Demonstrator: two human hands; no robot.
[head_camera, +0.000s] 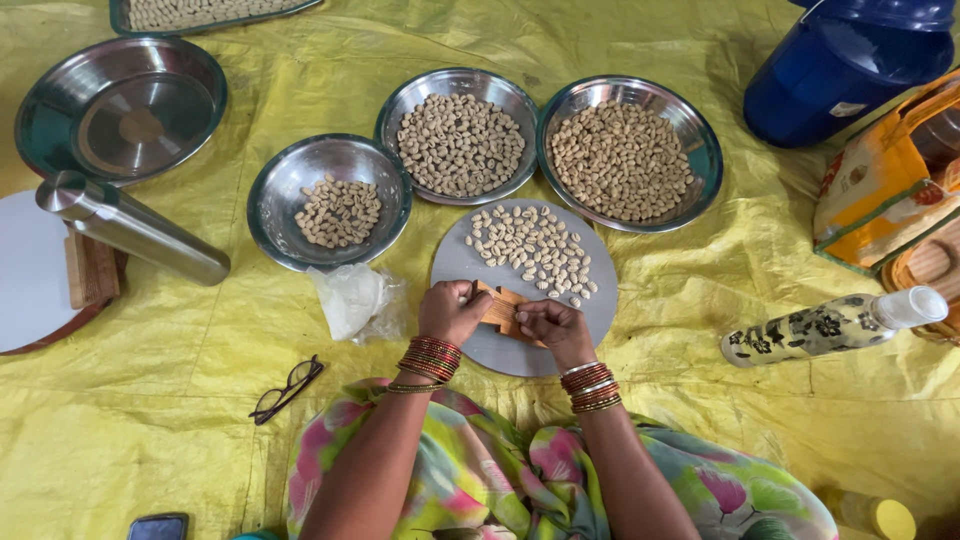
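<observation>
A yellow sheet (700, 290) covers the floor. On it stand three steel bowls (330, 200) of pale nuts, behind a round grey board (480, 345) strewn with more nuts (535, 250). On the board's near edge rests a small wooden block (503, 309). The left hand (452, 312) and right hand (552, 325) close on it from either side; what the fingertips pinch seems hidden.
</observation>
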